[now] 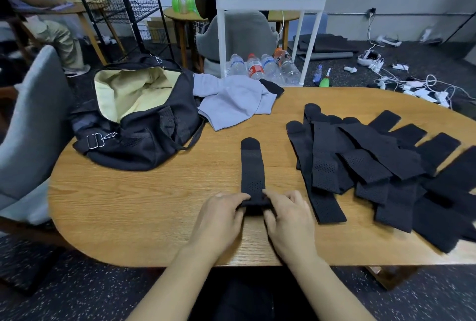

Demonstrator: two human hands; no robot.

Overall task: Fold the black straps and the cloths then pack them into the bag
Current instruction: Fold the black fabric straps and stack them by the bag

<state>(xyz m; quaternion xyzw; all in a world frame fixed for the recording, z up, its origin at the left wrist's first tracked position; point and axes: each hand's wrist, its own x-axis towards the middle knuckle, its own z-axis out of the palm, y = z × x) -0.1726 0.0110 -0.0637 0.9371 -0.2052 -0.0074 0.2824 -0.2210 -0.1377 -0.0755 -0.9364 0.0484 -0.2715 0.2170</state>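
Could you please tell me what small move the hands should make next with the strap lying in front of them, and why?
Probably roll the fold onward: the left hand and right hand pinch the near end of the perforated black fabric strap, while its remaining length lies flat on the oval wooden table.

Counted: one black bag; one grey cloth; one separate black strap; strap pile overlapped, number not determinable; four water bottles.
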